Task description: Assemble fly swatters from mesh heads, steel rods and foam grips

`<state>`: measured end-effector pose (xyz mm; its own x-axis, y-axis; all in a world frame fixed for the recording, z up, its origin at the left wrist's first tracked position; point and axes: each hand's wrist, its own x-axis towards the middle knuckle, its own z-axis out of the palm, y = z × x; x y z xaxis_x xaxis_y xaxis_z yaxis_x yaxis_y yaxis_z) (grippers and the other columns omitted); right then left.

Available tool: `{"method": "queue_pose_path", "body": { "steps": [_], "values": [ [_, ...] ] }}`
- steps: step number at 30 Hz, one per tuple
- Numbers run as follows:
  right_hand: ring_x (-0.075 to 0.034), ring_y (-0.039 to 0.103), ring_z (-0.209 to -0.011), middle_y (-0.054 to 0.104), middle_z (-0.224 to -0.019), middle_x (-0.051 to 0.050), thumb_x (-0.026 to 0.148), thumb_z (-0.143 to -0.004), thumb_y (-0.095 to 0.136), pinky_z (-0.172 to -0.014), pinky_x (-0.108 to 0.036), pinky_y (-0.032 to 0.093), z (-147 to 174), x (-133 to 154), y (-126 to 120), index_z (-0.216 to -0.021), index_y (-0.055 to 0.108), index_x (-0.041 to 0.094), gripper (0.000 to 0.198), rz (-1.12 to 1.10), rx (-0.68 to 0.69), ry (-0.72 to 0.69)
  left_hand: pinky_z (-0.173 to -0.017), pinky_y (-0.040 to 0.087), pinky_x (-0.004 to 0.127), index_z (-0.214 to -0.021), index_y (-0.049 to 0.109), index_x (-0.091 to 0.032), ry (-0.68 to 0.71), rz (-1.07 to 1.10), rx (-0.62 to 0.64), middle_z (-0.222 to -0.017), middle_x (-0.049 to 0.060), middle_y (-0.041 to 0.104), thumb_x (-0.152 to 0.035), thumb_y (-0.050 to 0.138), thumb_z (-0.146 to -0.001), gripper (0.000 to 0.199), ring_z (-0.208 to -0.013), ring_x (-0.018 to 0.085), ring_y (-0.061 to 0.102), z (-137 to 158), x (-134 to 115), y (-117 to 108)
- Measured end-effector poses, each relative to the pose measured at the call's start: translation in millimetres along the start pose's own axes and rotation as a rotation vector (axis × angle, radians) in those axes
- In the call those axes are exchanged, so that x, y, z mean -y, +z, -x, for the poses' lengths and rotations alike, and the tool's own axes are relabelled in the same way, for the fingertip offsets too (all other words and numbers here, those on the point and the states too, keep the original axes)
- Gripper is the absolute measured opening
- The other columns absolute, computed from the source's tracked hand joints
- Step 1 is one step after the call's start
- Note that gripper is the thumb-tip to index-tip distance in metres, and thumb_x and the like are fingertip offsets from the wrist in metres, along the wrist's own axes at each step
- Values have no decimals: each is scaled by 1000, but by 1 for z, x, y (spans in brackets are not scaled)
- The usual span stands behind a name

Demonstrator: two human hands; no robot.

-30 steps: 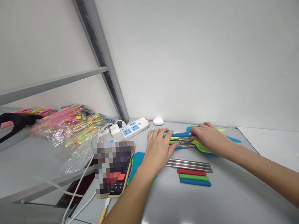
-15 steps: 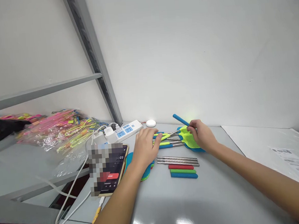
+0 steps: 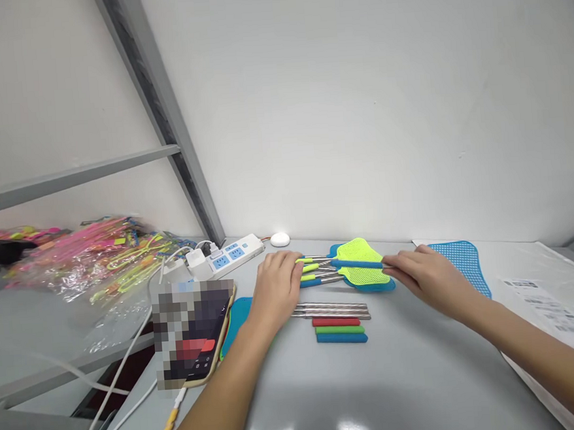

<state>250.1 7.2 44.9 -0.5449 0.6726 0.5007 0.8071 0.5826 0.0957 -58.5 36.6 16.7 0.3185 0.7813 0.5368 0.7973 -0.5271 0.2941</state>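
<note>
My right hand point(image 3: 426, 277) is closed on a blue fly swatter, its blue handle point(image 3: 359, 263) pointing left over the pile and its blue mesh head point(image 3: 462, 265) showing behind the hand. My left hand point(image 3: 275, 288) curls over the handle ends of several stacked fly swatters, with lime handles point(image 3: 310, 268) and steel shafts. A lime mesh head point(image 3: 362, 246) tops that pile, over blue ones. In front lie several steel rods point(image 3: 337, 308) and loose red point(image 3: 336, 321), green point(image 3: 340, 330) and blue point(image 3: 342, 337) grips. A blue mesh head point(image 3: 238, 317) is partly under my left forearm.
A phone point(image 3: 202, 339), partly pixelated, lies left of my forearm, with a cable. Behind it are a power strip point(image 3: 235, 254) and a white rounded object point(image 3: 279, 240). Bagged colourful goods point(image 3: 103, 254) sit beyond the metal post point(image 3: 162, 112). A white package point(image 3: 532, 283) lies right.
My right hand has moved right and lowered the blue fly swatter to nearly level; its mesh head now shows. My left hand stays at the pile's handles. The view has shifted slightly right.
</note>
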Motion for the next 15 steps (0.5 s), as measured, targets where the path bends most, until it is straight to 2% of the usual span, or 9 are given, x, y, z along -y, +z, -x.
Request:
{"method": "queue_pose_path", "body": {
  "steps": [2, 3, 5, 8, 10, 12, 14, 15],
  "values": [
    [-15, 54, -60, 67, -75, -1, 28, -101, 43, -64, -33, 33, 9, 10, -5, -101, 60, 20, 19, 38, 54, -38, -94, 41, 41, -121, 55, -19, 103, 27, -30, -119, 11, 61, -32, 34, -102, 31, -110, 24, 52, -2, -26, -1],
    [-15, 53, -59, 65, -72, -1, 27, -102, 42, -63, -33, 32, 10, 16, -9, -100, 60, 20, 20, 48, 76, -51, -95, 40, 42, -120, 55, -18, 211, 30, -14, -120, 12, 61, -37, 39, -100, 32, -111, 26, 53, -3, -41, -2],
    [-15, 53, -58, 64, -70, -1, 28, -102, 40, -62, -33, 31, 9, 28, -17, -98, 61, 20, 23, 53, 118, -67, -95, 40, 46, -114, 57, -18, 374, -42, 96, -112, 12, 64, -46, 44, -98, 36, -107, 28, 56, -5, -71, -1],
    [-16, 54, -62, 64, -73, -2, 30, -102, 40, -67, -35, 35, 5, 39, -32, -94, 62, 21, 25, 37, 173, -60, -73, 45, 37, -96, 58, -19, 407, -110, 258, -80, 4, 66, -36, 38, -101, 27, -75, 22, 62, -8, -102, -3],
    [-18, 57, -71, 66, -79, -3, 31, -100, 42, -83, -41, 38, 8, 39, -44, -98, 63, 23, 23, 38, 181, -46, -60, 39, 32, -91, 56, -19, 400, -120, 297, -74, 1, 64, -32, 38, -102, 25, -64, 19, 60, -8, -108, -8],
    [-24, 61, -90, 67, -96, -7, 38, -97, 48, -101, -52, 30, 16, 33, -56, -108, 62, 25, 22, 46, 162, -34, -56, 35, 31, -89, 55, -20, 406, -142, 283, -76, 1, 65, -33, 40, -101, 23, -65, 19, 61, -7, -103, -17],
    [-34, 53, -116, 62, -122, -12, 51, -88, 58, -108, -60, 21, 28, 23, -65, -124, 56, 27, 43, 28, 132, 1, -55, 33, 31, -86, 54, -21, 405, -184, 258, -76, 0, 64, -33, 41, -100, 23, -65, 20, 60, -2, -95, -27],
    [-38, 47, -125, 55, -133, -14, 57, -81, 64, -108, -61, 23, 34, 19, -69, -133, 50, 28, 61, -9, 118, 49, -55, 33, 31, -85, 54, -21, 403, -205, 249, -76, 0, 64, -33, 41, -100, 23, -64, 20, 59, 2, -91, -32]
  ]
}}
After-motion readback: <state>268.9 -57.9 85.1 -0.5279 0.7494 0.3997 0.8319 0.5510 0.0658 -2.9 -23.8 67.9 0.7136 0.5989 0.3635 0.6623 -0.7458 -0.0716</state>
